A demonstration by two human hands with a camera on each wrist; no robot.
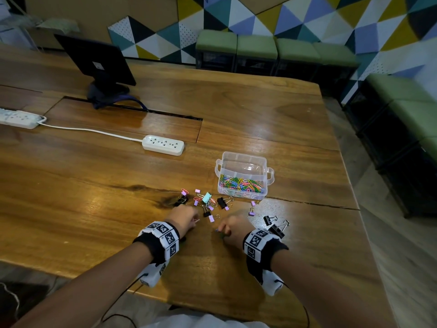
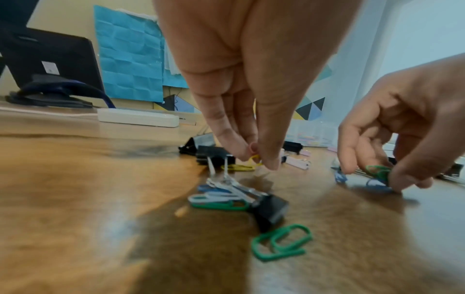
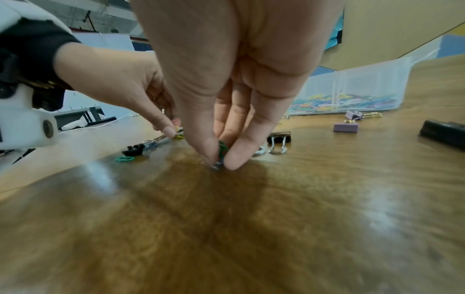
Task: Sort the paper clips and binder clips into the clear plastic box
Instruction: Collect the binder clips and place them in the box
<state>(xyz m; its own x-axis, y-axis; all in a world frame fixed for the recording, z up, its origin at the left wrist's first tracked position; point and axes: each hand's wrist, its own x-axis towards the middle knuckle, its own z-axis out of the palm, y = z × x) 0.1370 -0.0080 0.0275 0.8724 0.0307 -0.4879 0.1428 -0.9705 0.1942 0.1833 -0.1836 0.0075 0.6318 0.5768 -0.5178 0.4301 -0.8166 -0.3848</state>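
Both forearms are extended forward over the worktop [image 1: 71,185], each wrist wrapped in a black band carrying white marker tiles. The left hand [image 1: 183,217] is held fingers-down just above the worktop, thumb and forefinger closed in a pinch on a yellow paper clip [image 2: 253,159]. The right hand [image 1: 233,227] is likewise pointed down at the worktop, just right of the left hand and apart from it; a green paper clip [image 3: 222,150] is pinched between thumb and fingertips [image 3: 235,159], with the remaining fingers tucked behind.
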